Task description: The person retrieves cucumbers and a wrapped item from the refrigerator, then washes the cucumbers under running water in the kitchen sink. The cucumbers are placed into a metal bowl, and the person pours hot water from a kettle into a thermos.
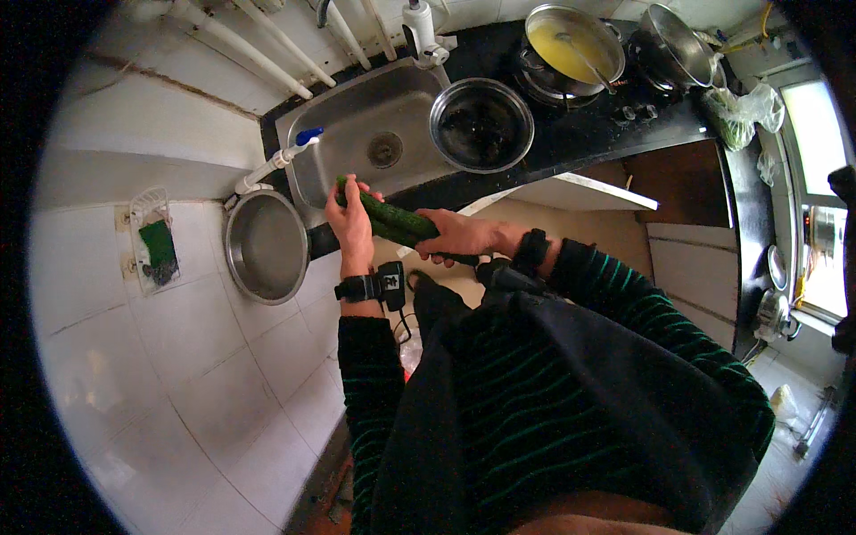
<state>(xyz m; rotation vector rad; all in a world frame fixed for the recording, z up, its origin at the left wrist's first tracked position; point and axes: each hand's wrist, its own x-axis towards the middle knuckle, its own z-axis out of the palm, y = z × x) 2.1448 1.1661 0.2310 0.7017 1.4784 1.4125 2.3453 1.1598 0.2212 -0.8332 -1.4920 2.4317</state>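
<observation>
Green cucumbers (400, 222), seemingly two side by side, span the gap between my hands, over the front edge of the sink. At their upper left end my left hand (353, 217) is closed around them, thumb on top. My right hand (458, 235) grips their lower right end. Beyond them lies the stainless steel sink (361, 124) with its round drain. A round metal bowl (481, 125) stands at the sink's right edge, its inside dark. I wear a dark strap on each wrist.
A pot (575, 50) of yellow liquid with a ladle sits on the stove. A metal basin (267, 247) hangs at the left wall near a blue-handled tap (284, 157). Below the counter, a cabinet door (588, 192) stands ajar. Bagged greens (732, 117) lie far right.
</observation>
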